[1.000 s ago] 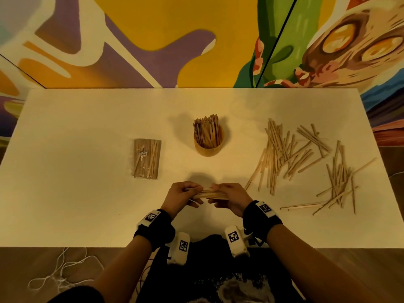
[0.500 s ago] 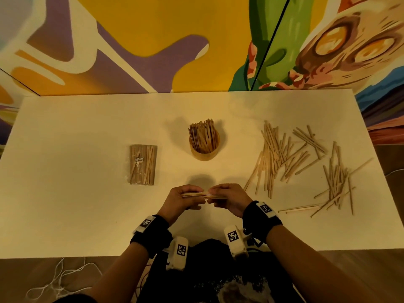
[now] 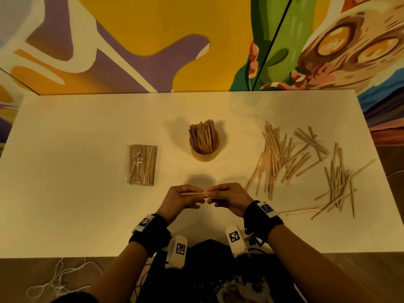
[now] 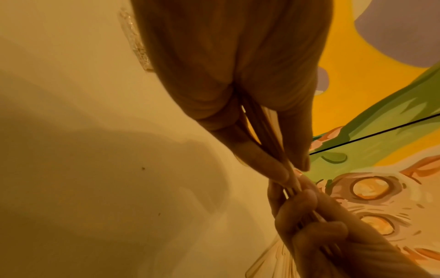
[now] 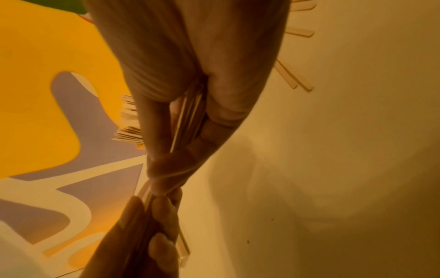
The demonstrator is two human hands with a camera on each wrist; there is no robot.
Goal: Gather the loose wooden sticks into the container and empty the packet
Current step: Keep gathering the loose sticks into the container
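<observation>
On white table (image 3: 76,204), before mural wall: loose pale flat sticks (image 3: 290,158) scattered right; round wooden container (image 3: 205,153) centre, packed with upright sticks; clear packet (image 3: 143,165) left, white label unreadable. Near front edge, left hand (image 3: 179,199) and right hand (image 3: 229,199) pinch opposite ends of small stick bundle (image 3: 194,194), above table.

Bare table (image 3: 76,204) lies left; loose sticks (image 3: 284,154) crowd the right side.

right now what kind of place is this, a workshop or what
Probably an indoor studio or craft space rather than a workshop: a plain white table set against a bright painted mural, with a wooden floor below.
</observation>
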